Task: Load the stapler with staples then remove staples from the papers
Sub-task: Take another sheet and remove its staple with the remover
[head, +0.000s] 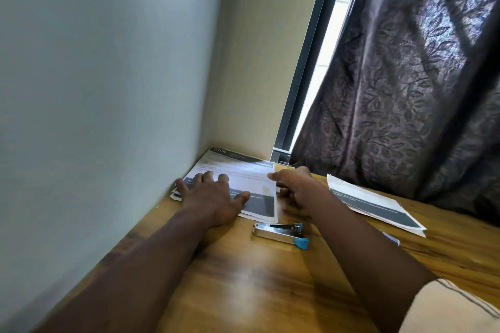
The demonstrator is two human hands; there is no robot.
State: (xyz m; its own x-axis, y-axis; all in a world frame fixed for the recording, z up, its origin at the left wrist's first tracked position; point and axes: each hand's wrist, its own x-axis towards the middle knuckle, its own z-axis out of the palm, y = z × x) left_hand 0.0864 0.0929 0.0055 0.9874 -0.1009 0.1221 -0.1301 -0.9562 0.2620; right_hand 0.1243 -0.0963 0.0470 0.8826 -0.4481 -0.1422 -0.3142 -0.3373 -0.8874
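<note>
In the head view, the left hand (213, 197) lies spread flat on the papers (243, 173) in the table's (243, 292) corner. The right hand (297, 186) is blurred at their right edge, fingers curled; whether it pinches a sheet I cannot tell. The stapler (281, 232) lies just below the papers. The right forearm partly hides a second stack (373, 203).

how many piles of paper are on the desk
2. The corner pile lies under the left hand; the right pile lies near the curtain. The right arm may hide more sheets.
</note>
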